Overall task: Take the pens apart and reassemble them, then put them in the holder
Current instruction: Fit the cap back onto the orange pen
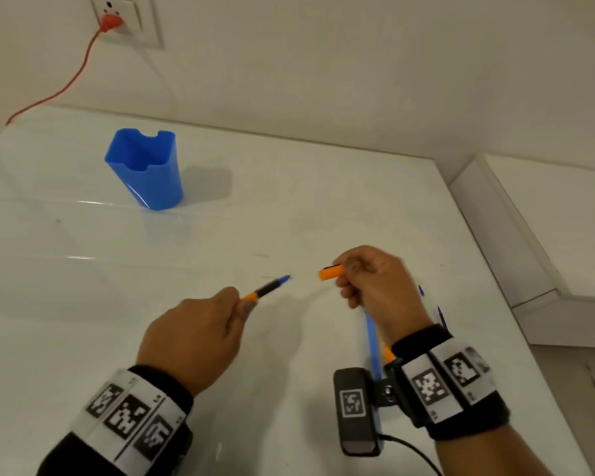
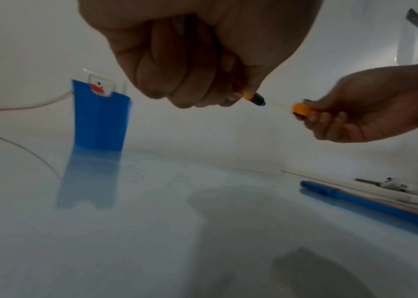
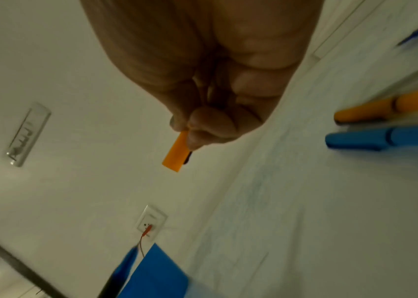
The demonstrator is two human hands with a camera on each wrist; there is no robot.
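My left hand [image 1: 200, 334] grips an uncapped orange pen [image 1: 267, 287] with a black grip and blue tip that points right; the same pen [image 2: 253, 98] shows in the left wrist view. My right hand [image 1: 375, 280] pinches its orange cap [image 1: 330, 272], a short gap away from the tip. The cap [image 3: 177, 153] hangs below my fingers in the right wrist view. A blue pen [image 1: 373, 345] lies on the table under my right wrist, with an orange pen [image 3: 391, 105] beside it. The blue holder [image 1: 146, 170] stands upright at the far left.
The white table [image 1: 289, 207] meets a wall behind. A red plug and cable [image 1: 109, 24] hang from a socket at the upper left. A white ledge [image 1: 516, 255] borders the table on the right. Small dark blue parts [image 1: 440, 312] lie beyond my right wrist.
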